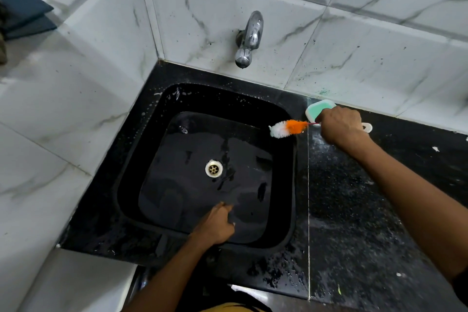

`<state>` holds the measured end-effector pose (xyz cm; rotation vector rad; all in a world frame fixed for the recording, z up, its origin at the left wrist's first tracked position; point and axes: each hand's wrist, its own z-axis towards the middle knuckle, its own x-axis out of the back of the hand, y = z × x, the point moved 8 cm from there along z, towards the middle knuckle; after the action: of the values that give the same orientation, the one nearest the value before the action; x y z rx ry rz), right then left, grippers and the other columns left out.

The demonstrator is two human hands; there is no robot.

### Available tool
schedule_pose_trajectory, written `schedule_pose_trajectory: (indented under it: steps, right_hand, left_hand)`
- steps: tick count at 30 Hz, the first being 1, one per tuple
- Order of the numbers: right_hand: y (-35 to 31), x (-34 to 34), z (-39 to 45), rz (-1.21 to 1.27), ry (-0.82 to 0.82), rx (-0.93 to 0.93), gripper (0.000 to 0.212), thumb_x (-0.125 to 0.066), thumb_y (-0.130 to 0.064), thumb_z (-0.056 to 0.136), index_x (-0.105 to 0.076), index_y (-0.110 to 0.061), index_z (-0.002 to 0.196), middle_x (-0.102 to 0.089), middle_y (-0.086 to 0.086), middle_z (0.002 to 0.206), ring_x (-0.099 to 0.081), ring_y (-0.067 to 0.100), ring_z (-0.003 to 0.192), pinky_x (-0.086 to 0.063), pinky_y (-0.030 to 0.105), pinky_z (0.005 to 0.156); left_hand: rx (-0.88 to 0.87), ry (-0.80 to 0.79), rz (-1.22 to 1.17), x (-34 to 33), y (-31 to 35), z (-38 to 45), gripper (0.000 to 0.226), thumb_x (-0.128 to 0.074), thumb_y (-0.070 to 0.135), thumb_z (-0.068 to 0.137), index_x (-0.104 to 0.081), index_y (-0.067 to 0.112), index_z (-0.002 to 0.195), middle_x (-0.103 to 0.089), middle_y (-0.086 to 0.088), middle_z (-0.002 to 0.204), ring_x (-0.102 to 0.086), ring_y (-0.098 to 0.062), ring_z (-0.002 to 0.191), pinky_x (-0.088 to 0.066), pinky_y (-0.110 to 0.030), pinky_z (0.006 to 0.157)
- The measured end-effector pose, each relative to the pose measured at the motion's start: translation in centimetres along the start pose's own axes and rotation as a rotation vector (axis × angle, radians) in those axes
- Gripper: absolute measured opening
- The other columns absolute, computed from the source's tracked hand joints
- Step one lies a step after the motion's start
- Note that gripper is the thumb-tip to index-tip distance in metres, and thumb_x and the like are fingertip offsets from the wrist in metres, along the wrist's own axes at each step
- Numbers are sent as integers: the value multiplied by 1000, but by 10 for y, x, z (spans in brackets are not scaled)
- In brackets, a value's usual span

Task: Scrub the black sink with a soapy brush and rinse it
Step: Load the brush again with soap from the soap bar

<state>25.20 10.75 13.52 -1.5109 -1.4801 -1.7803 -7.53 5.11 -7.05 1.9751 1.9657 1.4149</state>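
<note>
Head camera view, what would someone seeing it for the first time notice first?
The orange and white brush stands out most, held by the right hand over the right rim of the black sink, beside a green soap dish on the counter. Next comes the pale metal drain in the middle of the wet basin, with the left hand resting inside near the front edge. A chrome tap juts from the marble-tiled wall above.
</note>
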Motion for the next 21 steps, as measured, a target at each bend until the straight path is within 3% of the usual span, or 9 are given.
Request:
schedule_pose_trajectory:
  steps: [4, 7, 10, 13, 17, 21]
  right_hand:
    - [-11, -6, -1, -11, 30, -5, 26, -52, -34, 87, -68, -18, 99, -68, 7, 91, -64, 28, 83, -39, 32, 66]
    - [-13, -9, 0, 0, 55, -29, 42, -48, -53, 86, -67, -16, 85, -66, 7, 80, -62, 27, 74, -36, 31, 62]
    - [-14, -12, 5, -22, 51, -35, 25, -56, -38, 88, -67, -16, 87, -64, 4, 77, -57, 23, 68, -35, 28, 61]
    - [-9, -5, 19, -16, 64, -61, 8, -62, -18, 85, -68, -15, 89, -66, 6, 82, -63, 26, 76, -36, 27, 59]
    - [-2, 5, 43, 40, 61, -94, 10, -65, -17, 83, -65, -9, 89, -65, 10, 84, -60, 28, 73, -38, 28, 59]
    - [-20, 5, 56, 15, 61, -4, 14, -56, -19, 86, -65, -11, 93, -67, 10, 90, -62, 28, 78, -38, 29, 63]
  left_hand:
    - [8, -4, -10, 0, -1, 0, 58, -59, 28, 91, -44, 20, 146, -38, -8, 152, -37, -26, 140, -30, -29, 113]
    - [6, -7, -15, -1, -1, 1, 59, -59, 28, 92, -42, 21, 147, -36, -9, 155, -33, -25, 143, -28, -29, 114]
    - [12, -8, -18, -2, -2, 3, 57, -59, 27, 92, -44, 22, 146, -39, -7, 152, -38, -25, 140, -31, -29, 112]
    - [23, -12, -10, -3, -4, 5, 57, -58, 27, 94, -41, 21, 148, -37, -7, 154, -36, -26, 141, -30, -29, 112]
    - [39, -12, -26, -3, -6, 6, 60, -59, 27, 93, -40, 19, 149, -36, -9, 155, -34, -26, 143, -29, -29, 114]
    - [63, -7, -47, -3, -8, 7, 63, -60, 28, 91, -39, 18, 150, -38, -7, 154, -35, -25, 143, -27, -28, 114]
